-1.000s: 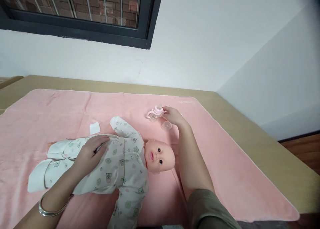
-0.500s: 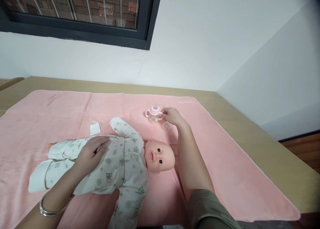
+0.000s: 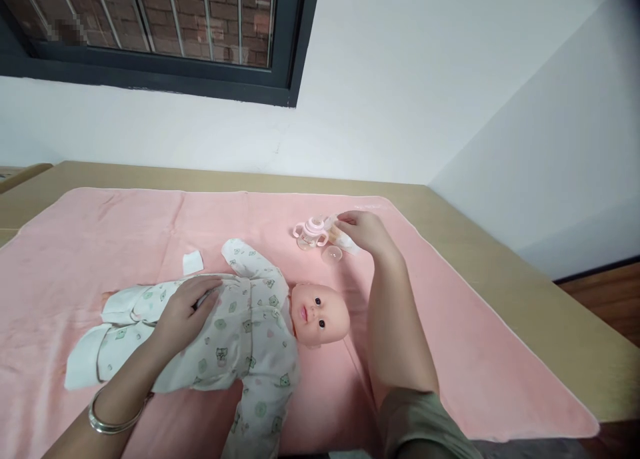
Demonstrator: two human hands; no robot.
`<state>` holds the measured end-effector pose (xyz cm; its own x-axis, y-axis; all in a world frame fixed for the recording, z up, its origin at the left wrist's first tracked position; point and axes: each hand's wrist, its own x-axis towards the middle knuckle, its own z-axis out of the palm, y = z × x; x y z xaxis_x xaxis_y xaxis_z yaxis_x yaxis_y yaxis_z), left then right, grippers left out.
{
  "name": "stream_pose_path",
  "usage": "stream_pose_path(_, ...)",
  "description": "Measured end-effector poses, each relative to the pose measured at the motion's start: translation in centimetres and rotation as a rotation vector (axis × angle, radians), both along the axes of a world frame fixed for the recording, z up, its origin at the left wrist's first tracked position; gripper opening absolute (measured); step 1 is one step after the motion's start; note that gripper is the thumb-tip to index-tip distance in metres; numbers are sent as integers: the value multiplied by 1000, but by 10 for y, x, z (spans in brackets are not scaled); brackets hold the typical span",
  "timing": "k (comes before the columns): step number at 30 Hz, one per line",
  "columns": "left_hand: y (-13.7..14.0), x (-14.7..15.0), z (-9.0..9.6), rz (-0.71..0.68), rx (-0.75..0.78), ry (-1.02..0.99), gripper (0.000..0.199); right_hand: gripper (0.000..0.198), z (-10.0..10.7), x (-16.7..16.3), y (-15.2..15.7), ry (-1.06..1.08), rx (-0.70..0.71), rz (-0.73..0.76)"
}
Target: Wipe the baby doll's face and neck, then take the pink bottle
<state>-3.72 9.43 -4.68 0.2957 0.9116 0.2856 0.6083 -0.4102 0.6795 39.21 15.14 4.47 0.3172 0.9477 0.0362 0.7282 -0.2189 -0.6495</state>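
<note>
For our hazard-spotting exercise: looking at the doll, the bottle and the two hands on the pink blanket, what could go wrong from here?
1. The right hand lifts a white cloth right beside the pink baby bottle; a careless pull might tip it.
2. The clear cap lies loose below that hand and could be knocked away.
3. The left hand only rests flat on the doll, with no grip, so the doll could shift.

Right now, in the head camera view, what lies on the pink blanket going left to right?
Small white cloth square → left hand resting on the doll's body → doll's head → right hand, beside the pink baby bottle.
</note>
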Motion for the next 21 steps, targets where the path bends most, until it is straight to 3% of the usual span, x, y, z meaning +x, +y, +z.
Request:
stream_pose_path(2,0,1,2,-13,5,-6,43,19,6,-6,-18,126,120,-23)
stream_pose_path(4,1,3,4,-21,16,-8,42,25,-3,-14,-38,257,164,50)
stream_pose_path(8,2,6,4,-33,37,10,40,54,-54,-30,-77,462,64,180)
stream_pose_path(11,3,9,4,-59,43,12,37,76,-85,-40,-103,721,-45,63)
stream_pose_path(14,4,11,3,-71,50,8,38,67,-95,-53,-121,1014,-125,-66)
stream_pose_path(17,3,12,2,-71,67,-4,38,56,-91,-71,-128,1163,-180,-132)
stream_pose_path(21,3,13,-1,-78,88,-26,40,51,-82,-88,-128,1335,-132,-196)
